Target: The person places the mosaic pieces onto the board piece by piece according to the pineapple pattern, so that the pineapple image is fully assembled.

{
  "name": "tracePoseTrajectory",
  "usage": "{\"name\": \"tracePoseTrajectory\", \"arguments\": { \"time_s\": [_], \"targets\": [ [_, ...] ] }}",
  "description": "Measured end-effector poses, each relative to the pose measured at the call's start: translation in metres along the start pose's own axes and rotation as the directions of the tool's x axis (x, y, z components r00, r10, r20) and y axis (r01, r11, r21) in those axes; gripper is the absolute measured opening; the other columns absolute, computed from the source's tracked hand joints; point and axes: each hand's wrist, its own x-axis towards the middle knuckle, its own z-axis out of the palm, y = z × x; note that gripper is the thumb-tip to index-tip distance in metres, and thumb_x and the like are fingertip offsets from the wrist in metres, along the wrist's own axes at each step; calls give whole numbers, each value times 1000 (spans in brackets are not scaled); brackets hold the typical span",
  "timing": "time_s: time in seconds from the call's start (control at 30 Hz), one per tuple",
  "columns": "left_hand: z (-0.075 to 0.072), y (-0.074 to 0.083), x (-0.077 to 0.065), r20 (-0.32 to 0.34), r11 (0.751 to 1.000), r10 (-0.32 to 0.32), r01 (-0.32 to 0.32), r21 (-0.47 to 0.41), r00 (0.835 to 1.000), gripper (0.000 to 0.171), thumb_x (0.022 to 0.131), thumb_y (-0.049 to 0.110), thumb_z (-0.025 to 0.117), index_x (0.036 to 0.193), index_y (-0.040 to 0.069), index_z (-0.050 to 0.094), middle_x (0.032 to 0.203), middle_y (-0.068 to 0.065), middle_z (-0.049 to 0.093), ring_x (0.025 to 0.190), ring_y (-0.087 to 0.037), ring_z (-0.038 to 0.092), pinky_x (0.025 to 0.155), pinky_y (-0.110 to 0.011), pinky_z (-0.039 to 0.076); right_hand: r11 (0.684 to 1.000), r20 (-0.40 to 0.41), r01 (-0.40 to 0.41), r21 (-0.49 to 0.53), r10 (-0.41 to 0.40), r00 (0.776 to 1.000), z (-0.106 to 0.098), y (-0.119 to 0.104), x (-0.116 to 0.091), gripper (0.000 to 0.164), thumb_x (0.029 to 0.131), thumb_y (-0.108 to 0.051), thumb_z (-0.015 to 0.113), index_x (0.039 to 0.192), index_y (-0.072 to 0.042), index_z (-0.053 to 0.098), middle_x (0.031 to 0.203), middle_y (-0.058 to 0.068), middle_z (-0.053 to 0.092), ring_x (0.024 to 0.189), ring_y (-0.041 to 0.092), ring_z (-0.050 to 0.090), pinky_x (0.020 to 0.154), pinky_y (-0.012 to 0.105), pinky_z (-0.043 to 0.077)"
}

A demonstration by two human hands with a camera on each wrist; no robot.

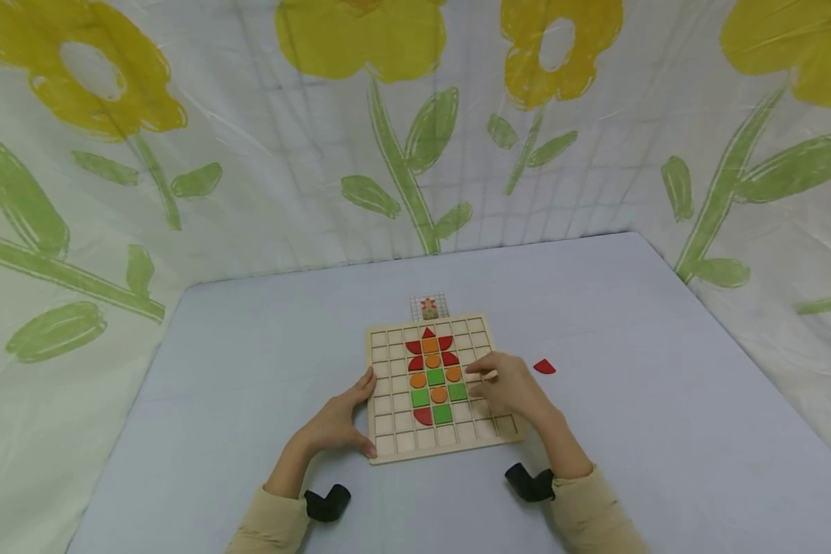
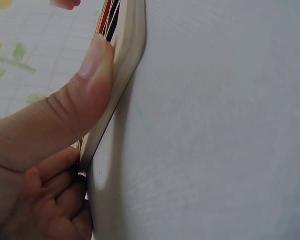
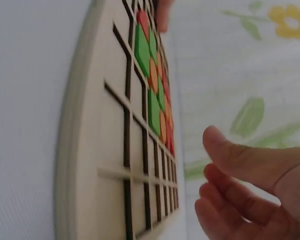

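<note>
A light wooden grid board (image 1: 404, 442) lies on the table with red, orange and green pieces in its cells. My left hand (image 1: 337, 422) rests along its left edge, thumb by the near corner and forefinger farther up. In the left wrist view the thumb (image 2: 92, 82) presses against the board's rim. Over the right part of the board is my right hand (image 1: 508, 378), fingers slightly bent and nothing seen between them. Green squares (image 1: 442, 414), orange circles (image 1: 439, 395) and red quarter-round pieces (image 1: 422, 416) form a pattern up the middle.
A loose red quarter-round piece (image 1: 545, 367) lies on the table right of the board. Behind the board's far edge is a small pattern card (image 1: 429, 306) printed with a grid. Black wrist mounts (image 1: 328, 503) extend from both sleeves. A flower-printed curtain (image 1: 305, 192) hangs beyond the table.
</note>
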Motion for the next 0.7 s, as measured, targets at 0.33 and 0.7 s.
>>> {"name": "tracePoseTrajectory", "arguments": {
  "time_s": [0.33,0.7],
  "targets": [
    [-3,2,-1,-3,1000,-1,1,3,1000,118,52,12,94,148,-7,28,159,-16,17,145,-37,18,114,-53,22,946,-173,-317,-71,302,938,-54,44,-6,48,83,-6,73,121,15,52,114,35,55,104,48,54,86,55,47],
    [0,2,-1,-7,1000,-11,11,0,1000,118,52,13,94,149,-5,29,159,-15,17,145,-37,18,114,-53,22,909,-192,-407,-95,384,903,-51,56,-9,29,81,-6,75,97,10,57,88,21,59,81,33,56,69,43,48]
  ]
}}
